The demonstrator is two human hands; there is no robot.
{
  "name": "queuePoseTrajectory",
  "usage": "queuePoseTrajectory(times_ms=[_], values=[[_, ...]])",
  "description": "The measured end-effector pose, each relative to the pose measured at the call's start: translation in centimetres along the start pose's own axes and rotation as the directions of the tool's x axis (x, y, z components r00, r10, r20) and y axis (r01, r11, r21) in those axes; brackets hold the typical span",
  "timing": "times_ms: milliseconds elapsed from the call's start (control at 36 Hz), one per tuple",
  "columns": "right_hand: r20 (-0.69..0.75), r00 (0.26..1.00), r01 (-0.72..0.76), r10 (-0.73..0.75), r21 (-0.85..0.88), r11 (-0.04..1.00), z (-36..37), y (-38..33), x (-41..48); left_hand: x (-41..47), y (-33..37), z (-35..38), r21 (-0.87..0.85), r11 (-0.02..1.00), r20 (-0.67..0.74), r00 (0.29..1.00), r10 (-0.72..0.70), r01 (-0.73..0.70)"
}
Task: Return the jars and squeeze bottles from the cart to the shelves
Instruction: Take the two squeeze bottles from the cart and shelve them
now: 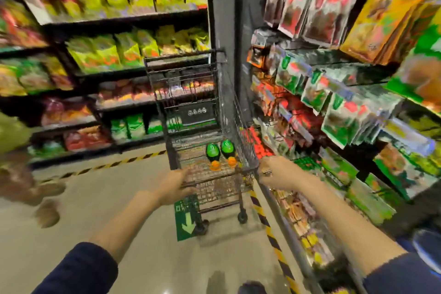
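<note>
A dark wire shopping cart (191, 102) stands in the aisle ahead of me. Two squeeze bottles with green labels and orange caps (220, 154) lie side by side in its basket, caps toward me. My left hand (176, 186) grips the near edge of the cart on the left. My right hand (276, 172) grips the cart's near right corner and wears a ring. The whole picture is blurred by motion.
Shelves of yellow-green, red and green snack bags (114, 52) fill the left and far side. Hanging packets (334, 93) crowd the shelves close on the right. Black-and-yellow floor tape (267, 227) edges the shelving. A green arrow sticker (187, 222) lies on the floor under the cart.
</note>
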State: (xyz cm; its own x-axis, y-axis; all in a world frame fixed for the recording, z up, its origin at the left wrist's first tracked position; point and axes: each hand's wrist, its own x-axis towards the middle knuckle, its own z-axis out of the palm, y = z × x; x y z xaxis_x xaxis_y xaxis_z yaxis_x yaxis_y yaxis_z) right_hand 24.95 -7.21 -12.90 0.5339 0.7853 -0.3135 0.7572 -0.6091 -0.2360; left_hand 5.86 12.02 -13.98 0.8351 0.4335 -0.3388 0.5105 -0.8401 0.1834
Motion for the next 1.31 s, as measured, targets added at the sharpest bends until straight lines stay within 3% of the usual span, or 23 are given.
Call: queuePoseTrajectory(times_ms=[333, 528, 834, 945, 1056, 1167, 1306], values=[[0.146, 0.984, 0.113, -0.107, -0.032, 0.993, -2.8, 1.8, 18.3, 14.9, -3.7, 1.1, -0.129, 0.973, 0.012, 0.982, -0.191, 0.191], [0.263, 0.961, 0.074, -0.08, 0.031, 0.997, -1.9, 2.4, 26.4, 22.2, -5.6, 3.8, -0.284, 0.913, 0.151, 0.954, -0.258, 0.291], [0.454, 0.889, -0.141, 0.063, 0.14, 0.98, 3.4, 3.7, 40.4, 37.8, -9.6, 8.6, -0.317, 0.84, 0.418, 0.86, -0.294, 0.441], [0.503, 0.857, -0.239, 0.111, 0.198, 0.95, 6.3, 4.4, 45.1, 43.4, -11.3, 11.2, -0.397, 0.777, 0.45, 0.842, -0.3, 0.489], [0.535, 0.829, -0.298, 0.166, 0.169, 0.94, 8.8, 5.1, 49.0, 48.1, -12.3, 13.5, -0.371, 0.754, 0.49, 0.804, -0.337, 0.542], [0.533, 0.816, -0.347, 0.223, 0.144, 0.927, 11.1, 5.7, 51.6, 51.8, -12.2, 16.1, -0.376, 0.666, 0.562, 0.73, -0.388, 0.644], [0.598, 0.756, -0.393, 0.267, 0.089, 0.915, 13.5, 6.6, 53.8, 54.9, -11.4, 17.7, -0.502, 0.511, 0.561, 0.712, -0.422, 0.698]])
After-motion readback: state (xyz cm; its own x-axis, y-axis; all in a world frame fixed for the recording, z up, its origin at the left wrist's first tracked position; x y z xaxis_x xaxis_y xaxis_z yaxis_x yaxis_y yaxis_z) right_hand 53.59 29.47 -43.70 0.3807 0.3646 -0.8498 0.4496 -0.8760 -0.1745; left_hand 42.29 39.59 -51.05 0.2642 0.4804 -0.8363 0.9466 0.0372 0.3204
